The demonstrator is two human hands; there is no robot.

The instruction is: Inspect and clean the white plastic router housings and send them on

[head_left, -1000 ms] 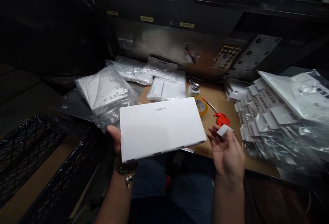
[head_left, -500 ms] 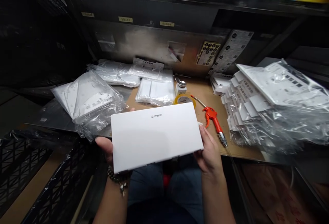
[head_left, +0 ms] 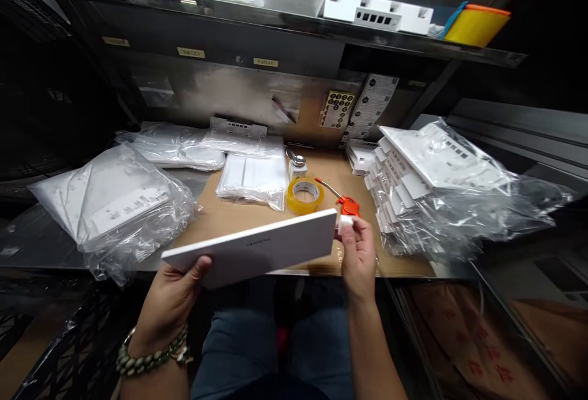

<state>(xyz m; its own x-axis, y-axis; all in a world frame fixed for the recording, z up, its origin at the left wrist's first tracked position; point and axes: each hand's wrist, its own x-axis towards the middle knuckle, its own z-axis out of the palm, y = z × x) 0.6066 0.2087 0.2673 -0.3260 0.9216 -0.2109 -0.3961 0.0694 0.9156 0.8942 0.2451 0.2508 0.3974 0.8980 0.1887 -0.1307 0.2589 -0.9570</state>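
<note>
My left hand (head_left: 177, 293) grips the left end of a white plastic cover (head_left: 261, 253) marked HUAWEI, its thumb on the face. The cover is tilted, with its long top edge towards me and its right end higher. My right hand (head_left: 361, 259) is closed on a small white piece (head_left: 345, 222), perhaps a folded wipe, beside the cover's right end. Just beyond that hand lies an orange air blow gun (head_left: 350, 206), its handle partly hidden. A roll of yellowish clear tape (head_left: 294, 204) and a metal-topped dispenser bottle (head_left: 298, 168) stand behind the cover.
Bagged white covers (head_left: 124, 198) lie at left, and flat white bags (head_left: 252, 176) at back centre. A tall stack of bagged covers (head_left: 422, 185) stands at right on the cardboard-topped bench (head_left: 220, 216). The shelf (head_left: 285, 20) above holds a yellow container (head_left: 475, 26).
The cover has tipped from nearly face-on to steeply slanted and moved left. My right hand has come off its right edge and now shows the small white piece. The camera view has shifted.
</note>
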